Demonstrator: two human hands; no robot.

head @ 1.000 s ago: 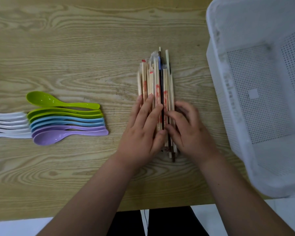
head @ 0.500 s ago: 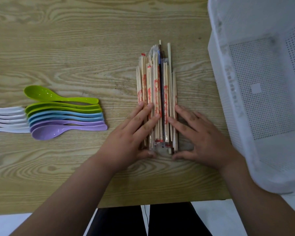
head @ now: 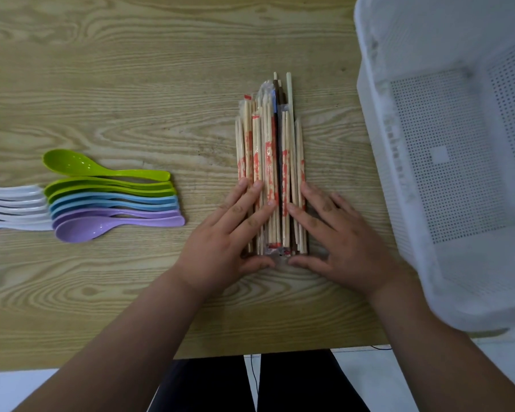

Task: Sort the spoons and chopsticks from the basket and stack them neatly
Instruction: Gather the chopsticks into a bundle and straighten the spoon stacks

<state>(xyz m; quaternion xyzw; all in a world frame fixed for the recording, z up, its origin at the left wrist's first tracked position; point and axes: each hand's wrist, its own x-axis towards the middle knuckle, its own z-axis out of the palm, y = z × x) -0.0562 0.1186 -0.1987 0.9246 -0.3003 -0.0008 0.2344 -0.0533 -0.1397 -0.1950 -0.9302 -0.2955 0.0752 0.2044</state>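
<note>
1. Basket (head: 378,150): white perforated plastic, at the right edge of the surface (head: 131,69).
2. Chopsticks (head: 269,162): loose bundle just left of it; light, stiff and likely to roll, so best squeezed from both sides near the ends.
3. Left hand (head: 223,242), right hand (head: 348,242): straight fingers (head: 250,218) flank and press the bundle's near end.
4. Spoons (head: 113,203): nested row, far left.

Pale wooden chopsticks (head: 269,162) with red-printed clear wrappers, one dark brown, centre frame. At left, spoons (head: 113,200) run green, blue, purple; white ones (head: 12,206) at the left edge. White perforated basket (head: 446,162), right. Light oak-grain table (head: 116,84).
</note>
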